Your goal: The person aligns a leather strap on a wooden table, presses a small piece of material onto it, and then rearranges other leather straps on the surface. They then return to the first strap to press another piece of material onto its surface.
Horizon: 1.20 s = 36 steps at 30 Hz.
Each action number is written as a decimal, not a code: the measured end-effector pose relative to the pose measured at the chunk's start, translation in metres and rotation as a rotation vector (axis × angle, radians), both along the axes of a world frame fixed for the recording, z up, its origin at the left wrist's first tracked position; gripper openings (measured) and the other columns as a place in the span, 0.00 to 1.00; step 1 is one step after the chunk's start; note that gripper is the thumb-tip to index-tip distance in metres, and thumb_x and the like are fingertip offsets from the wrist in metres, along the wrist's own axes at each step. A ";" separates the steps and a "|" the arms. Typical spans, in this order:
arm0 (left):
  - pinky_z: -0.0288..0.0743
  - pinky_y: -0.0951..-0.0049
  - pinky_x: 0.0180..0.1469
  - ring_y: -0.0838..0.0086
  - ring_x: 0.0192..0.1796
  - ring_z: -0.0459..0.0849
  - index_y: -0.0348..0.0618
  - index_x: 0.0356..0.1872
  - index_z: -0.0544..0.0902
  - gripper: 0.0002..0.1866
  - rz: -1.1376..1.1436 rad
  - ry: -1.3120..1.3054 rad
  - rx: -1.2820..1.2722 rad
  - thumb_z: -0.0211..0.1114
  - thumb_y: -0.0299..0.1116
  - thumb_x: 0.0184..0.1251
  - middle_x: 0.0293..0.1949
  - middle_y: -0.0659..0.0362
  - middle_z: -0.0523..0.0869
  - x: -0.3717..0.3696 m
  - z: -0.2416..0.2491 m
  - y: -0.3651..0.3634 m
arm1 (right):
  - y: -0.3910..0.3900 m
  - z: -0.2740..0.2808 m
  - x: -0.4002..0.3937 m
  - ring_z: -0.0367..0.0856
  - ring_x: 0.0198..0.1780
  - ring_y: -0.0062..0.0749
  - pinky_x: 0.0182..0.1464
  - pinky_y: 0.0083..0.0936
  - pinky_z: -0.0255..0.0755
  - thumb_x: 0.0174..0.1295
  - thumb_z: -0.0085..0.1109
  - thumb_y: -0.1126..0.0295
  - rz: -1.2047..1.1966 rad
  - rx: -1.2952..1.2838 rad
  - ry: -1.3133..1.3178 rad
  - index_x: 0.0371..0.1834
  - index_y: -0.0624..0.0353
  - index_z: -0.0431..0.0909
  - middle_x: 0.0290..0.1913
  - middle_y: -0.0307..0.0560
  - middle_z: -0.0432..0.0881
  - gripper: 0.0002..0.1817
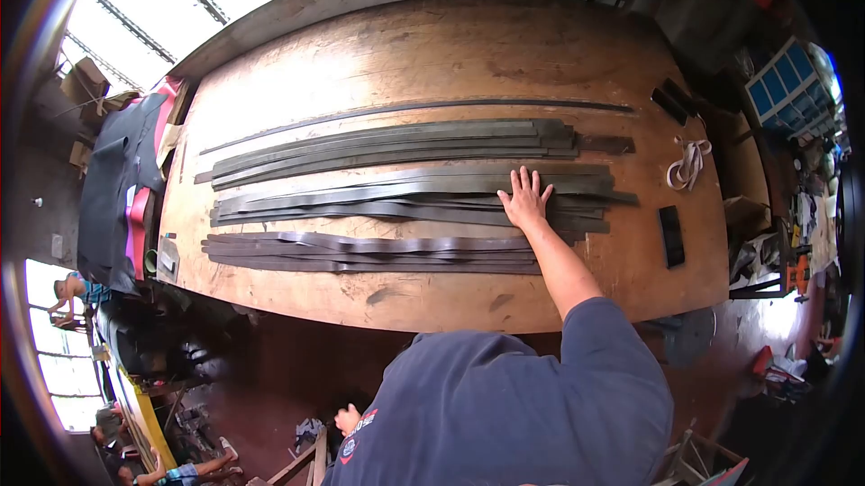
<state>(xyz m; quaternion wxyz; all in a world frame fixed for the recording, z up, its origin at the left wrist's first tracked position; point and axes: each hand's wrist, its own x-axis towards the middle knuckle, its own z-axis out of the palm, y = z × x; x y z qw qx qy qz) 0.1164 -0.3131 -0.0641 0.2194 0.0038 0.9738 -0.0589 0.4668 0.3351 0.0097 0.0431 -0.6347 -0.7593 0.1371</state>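
Note:
Flat on the middle bundle of dark leather-like strips [360,200] lies my right hand [525,199], open with its fingers spread near the bundle's right end. Some strips there are bent or out of line. A tidier bundle of strips [396,148] runs along the far side. Closer to me is another bundle of brownish-black strips [405,254], its top one wavy. One thin strip [414,110] stretches alone beyond them all. My left hand [347,419] is low beside my body, off the table and partly hidden by my shirt; I cannot tell how its fingers are closed.
The strips rest on a large wooden table [468,45]. Toward its right end are a black phone [670,236], a pale coiled strap [687,163] and a dark case [674,102]. Black sheet material [117,180] hangs at the left. Two other people [81,290] show at the far left.

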 end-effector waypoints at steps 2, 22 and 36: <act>0.74 0.51 0.54 0.49 0.55 0.81 0.40 0.41 0.87 0.26 -0.043 0.059 -0.197 0.59 0.55 0.63 0.47 0.43 0.85 -0.010 -0.071 -0.037 | 0.004 0.004 0.003 0.40 0.79 0.48 0.73 0.68 0.33 0.67 0.47 0.43 -0.001 -0.048 0.034 0.76 0.51 0.56 0.79 0.46 0.49 0.38; 0.69 0.57 0.60 0.54 0.59 0.74 0.39 0.49 0.79 0.17 -0.683 0.316 0.757 0.65 0.38 0.63 0.51 0.49 0.80 -0.090 0.080 0.303 | -0.085 0.013 -0.007 0.58 0.74 0.44 0.74 0.51 0.48 0.63 0.57 0.64 0.134 0.277 0.266 0.65 0.53 0.71 0.72 0.45 0.65 0.25; 0.79 0.70 0.45 0.70 0.42 0.85 0.36 0.47 0.82 0.15 -0.702 -0.590 1.126 0.65 0.37 0.66 0.42 0.53 0.86 -0.088 0.108 0.374 | 0.014 0.029 -0.050 0.72 0.51 0.48 0.52 0.45 0.68 0.53 0.65 0.72 0.237 0.157 -0.162 0.36 0.53 0.75 0.42 0.46 0.76 0.09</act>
